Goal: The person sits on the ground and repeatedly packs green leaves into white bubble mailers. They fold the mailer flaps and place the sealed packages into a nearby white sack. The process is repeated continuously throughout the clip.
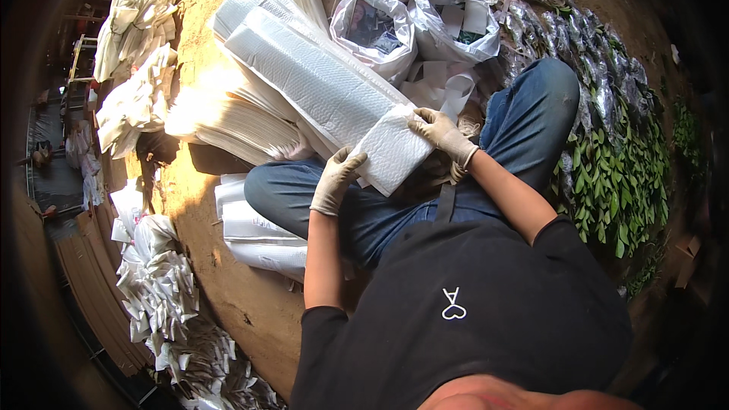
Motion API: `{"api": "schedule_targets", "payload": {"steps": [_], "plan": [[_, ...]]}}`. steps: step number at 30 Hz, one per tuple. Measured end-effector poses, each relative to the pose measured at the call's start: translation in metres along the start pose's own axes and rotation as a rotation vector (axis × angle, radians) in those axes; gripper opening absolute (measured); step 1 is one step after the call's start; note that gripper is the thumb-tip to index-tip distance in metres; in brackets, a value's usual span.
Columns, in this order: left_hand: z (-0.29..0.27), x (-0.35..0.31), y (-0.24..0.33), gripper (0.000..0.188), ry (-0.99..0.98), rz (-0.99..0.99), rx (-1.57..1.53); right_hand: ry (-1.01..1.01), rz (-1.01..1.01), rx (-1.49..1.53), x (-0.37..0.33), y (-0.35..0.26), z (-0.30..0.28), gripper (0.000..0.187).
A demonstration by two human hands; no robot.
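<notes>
Leafy bundles [615, 190], right of frame | stack of white padded sheets [319, 68], upper centre | two open white bags [386, 67], top centre, beside the stack | quilted white piece [391, 150], centre of frame, at the stack's lower end | right hand [444, 137], gloved, pinching its upper-right corner | left hand [334, 181], gloved, pinching its left edge

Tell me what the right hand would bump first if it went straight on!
Past the white textured piece it holds, the right hand would probably meet the long white sheets; depth is unclear.
</notes>
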State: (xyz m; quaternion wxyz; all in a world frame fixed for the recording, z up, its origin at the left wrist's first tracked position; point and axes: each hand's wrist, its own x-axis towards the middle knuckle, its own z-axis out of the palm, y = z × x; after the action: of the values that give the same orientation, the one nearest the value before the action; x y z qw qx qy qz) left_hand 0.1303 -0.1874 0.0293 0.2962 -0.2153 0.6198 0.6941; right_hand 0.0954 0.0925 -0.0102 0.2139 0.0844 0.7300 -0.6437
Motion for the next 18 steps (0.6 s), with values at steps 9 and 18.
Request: {"api": "schedule_targets", "payload": {"steps": [9, 18], "plan": [[0.014, 0.007, -0.034, 0.045, 0.383, 0.393, 0.074, 0.116, 0.012, -0.214, 0.001, -0.002, 0.007, 0.047], [0.05, -0.001, -0.012, 0.068, 0.817, 0.923, 1.087, 0.16, 0.007, -0.523, 0.029, -0.021, -0.043, 0.034]]}}
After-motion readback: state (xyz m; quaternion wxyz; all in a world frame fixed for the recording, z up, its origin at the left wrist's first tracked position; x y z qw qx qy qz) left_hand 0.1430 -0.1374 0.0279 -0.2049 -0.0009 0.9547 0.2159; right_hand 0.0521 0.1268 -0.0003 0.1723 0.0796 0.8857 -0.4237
